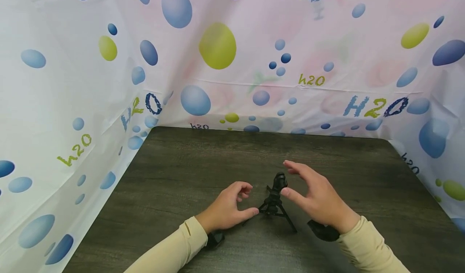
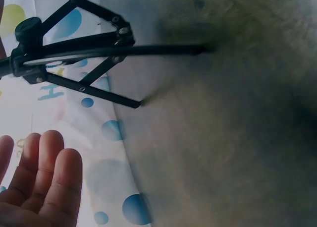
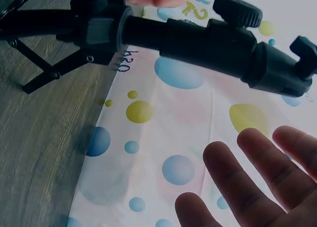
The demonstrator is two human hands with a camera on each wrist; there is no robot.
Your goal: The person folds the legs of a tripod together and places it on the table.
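A small black tripod [image 1: 272, 202] stands upright on the dark wooden table, its legs spread. My left hand [image 1: 230, 208] is at its left side, fingers loosely bent and thumb tip right by a leg. To the right of the upper part is my right hand [image 1: 321, 196], thumb and fingers spread apart around air. In the left wrist view the fingers [image 2: 67, 182] extend beside the braced legs, grasping nothing. Close up in the right wrist view are the centre column [image 3: 208, 43] and a knob [image 3: 237, 11], with straight fingers [image 3: 257, 152] below them.
The dark wood-grain table [image 1: 174, 160] reaches back to a white curtain [image 1: 247, 30] with blue and green dots and H2O lettering. The curtain also encloses the left and right sides. Dark wrist-worn devices [image 1: 323, 230] sit under both wrists.
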